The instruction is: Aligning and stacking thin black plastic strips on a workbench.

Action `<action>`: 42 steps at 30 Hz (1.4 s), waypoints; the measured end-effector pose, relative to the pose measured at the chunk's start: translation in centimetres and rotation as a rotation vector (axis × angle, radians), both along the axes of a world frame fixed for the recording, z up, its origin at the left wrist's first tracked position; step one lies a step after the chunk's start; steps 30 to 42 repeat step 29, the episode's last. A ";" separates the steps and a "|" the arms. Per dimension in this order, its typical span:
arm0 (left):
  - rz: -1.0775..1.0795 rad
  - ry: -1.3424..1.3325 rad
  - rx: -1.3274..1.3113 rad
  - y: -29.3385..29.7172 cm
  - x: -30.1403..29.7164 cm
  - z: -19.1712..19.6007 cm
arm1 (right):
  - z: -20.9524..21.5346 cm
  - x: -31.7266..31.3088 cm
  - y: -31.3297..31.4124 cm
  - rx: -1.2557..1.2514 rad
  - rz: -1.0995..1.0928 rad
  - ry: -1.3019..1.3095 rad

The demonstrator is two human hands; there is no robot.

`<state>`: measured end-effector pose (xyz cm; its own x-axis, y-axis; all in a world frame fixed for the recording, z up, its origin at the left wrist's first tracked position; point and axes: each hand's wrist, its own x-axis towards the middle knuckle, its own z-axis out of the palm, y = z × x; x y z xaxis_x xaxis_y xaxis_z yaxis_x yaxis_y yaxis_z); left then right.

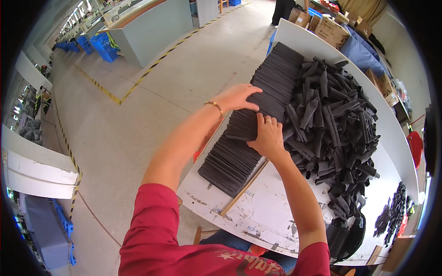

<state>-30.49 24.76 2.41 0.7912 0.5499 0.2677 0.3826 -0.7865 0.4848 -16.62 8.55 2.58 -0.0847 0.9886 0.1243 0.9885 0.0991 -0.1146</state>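
A long row of flat, dark grey folded fabric pieces (276, 69) stands on edge, packed tightly along the table's left side. My left hand (237, 97) reaches over its left edge, thumb and fingers apart, fingertips touching the pieces. Below it, my right hand (269, 138) grips a bunch of fabric pieces (241, 124) from the right, thumb at the near end and fingers at the far end. That bunch sits slightly higher than the near section of the row (230, 165). The right palm's underside is hidden.
Loose, curled dark fabric pieces (331, 115) are heaped right of the row. A wooden strip (244, 188) lies along the row's near right side. The white table (271, 207) has a raised curved rim (391, 108). Cardboard boxes (331, 32) stand beyond it.
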 end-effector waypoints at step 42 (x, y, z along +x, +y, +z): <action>-0.223 -0.094 -0.022 -18.3 7.2 5.2 | -0.3 37.4 -36.5 0.497 -1.300 0.722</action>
